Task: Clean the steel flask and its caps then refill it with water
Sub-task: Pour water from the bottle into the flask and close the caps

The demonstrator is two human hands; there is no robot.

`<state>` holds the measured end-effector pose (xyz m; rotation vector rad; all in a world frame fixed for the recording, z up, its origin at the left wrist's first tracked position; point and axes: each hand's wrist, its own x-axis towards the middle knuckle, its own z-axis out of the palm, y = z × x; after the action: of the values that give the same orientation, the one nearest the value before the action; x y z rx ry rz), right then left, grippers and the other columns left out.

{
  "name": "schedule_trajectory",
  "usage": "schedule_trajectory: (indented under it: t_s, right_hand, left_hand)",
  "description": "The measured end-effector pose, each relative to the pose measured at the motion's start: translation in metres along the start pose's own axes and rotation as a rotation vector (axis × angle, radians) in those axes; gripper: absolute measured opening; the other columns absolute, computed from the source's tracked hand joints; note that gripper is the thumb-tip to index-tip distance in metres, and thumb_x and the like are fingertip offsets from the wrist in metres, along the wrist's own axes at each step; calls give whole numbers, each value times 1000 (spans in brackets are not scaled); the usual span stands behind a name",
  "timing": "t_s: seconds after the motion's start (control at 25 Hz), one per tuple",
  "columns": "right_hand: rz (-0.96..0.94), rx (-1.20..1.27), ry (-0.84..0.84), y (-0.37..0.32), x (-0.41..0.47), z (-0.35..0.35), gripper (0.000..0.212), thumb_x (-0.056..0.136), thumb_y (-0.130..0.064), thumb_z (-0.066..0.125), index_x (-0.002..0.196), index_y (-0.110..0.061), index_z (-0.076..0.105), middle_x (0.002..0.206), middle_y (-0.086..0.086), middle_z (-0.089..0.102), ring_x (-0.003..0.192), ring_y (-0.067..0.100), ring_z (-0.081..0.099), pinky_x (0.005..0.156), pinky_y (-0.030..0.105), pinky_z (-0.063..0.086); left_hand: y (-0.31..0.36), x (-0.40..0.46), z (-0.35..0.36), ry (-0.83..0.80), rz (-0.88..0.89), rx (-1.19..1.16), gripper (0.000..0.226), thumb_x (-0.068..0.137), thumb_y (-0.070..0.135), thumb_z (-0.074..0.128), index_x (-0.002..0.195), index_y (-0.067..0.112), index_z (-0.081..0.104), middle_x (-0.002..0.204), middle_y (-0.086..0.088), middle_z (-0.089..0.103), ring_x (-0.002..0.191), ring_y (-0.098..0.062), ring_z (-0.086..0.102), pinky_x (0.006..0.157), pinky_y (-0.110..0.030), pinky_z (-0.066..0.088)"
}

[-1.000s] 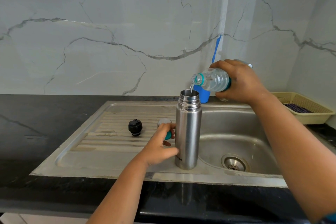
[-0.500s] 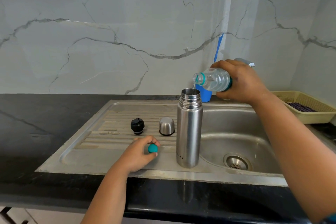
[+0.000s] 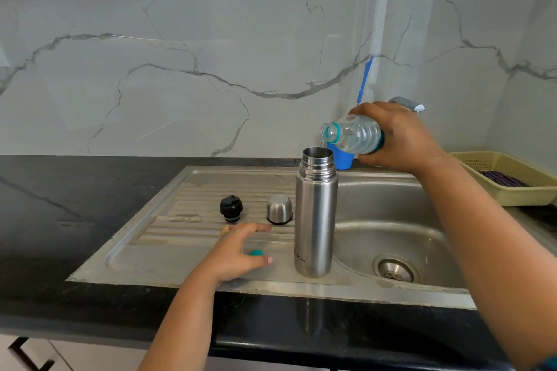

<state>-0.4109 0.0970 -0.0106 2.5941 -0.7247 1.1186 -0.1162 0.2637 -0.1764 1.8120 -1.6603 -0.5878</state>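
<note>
**Water Goes Into the Flask**

At the front edge of the steel sink board [image 3: 168, 245], the left hand [image 3: 241, 253] lies low with its fingers spread out and loose. A small teal cap [image 3: 256, 253] sits right under the palm, between thumb and fingers. I cannot tell if the hand touches it.

Just to the right stands the steel flask [image 3: 316, 214]. It is upright on the board, right at the edge of the sink bowl [image 3: 391, 220], and its top is open. The drain [image 3: 393, 271] shows at the bottom of the bowl.

A bit farther back on the board sit two caps, side by side but not touching. One is a black stopper [image 3: 231, 208]. The other is a shiny steel cup cap [image 3: 279, 209], set mouth down, just beside the flask.

Above the flask, the right hand [image 3: 398, 137] grips a clear plastic bottle [image 3: 352, 134]. The bottle is tipped on its side, with its mouth over the flask top. A thin bit of water drips down.

Behind the flask stands a blue cup [image 3: 342, 156]. Far right, a yellow basket [image 3: 509, 178] rests on the black counter [image 3: 75, 205]. A marble wall [image 3: 211, 39] is at the back.
</note>
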Motion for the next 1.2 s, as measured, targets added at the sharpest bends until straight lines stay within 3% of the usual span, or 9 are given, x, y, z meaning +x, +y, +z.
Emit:
schedule_trajectory:
  t_s: [0.16,0.28,0.52,1.04,1.2]
  right_hand:
    - [-7,-17,-13,1,1,0,70,57,-29,87,118,-28,54,103,-1,66,90,24,61,77,45,53]
    - [-2,-37,-4,0,2,-3,69,56,-27,86,118,-27,55,102,0,66,89,25,60,77,45,53]
    - [-3,-77,-11,0,3,-6,69,55,-24,84,119,-25,56,99,1,64,87,26,58,79,45,51]
    - [2,-136,-22,2,2,-13,69,55,-27,85,119,-23,58,98,2,65,88,26,59,80,41,49]
    - [-2,-138,-17,4,3,-14,68,56,-27,85,119,-23,58,97,2,64,87,25,58,78,39,49]
  left_hand:
    - [46,-3,-3,84,123,-361,72,66,55,81,131,46,52,134,25,55,128,6,45,106,-29,38]
    - [71,7,4,72,173,-457,89,55,55,88,135,41,51,131,23,59,124,3,52,101,-26,44]
    - [75,22,22,97,223,-583,78,57,37,93,126,26,58,122,4,67,113,-15,64,98,-45,53]
    - [70,26,29,128,253,-626,74,55,40,89,122,27,60,117,8,68,109,-11,65,90,-32,55]
    - [68,25,30,135,258,-626,74,57,40,89,123,27,60,119,8,68,111,-11,64,92,-35,55]
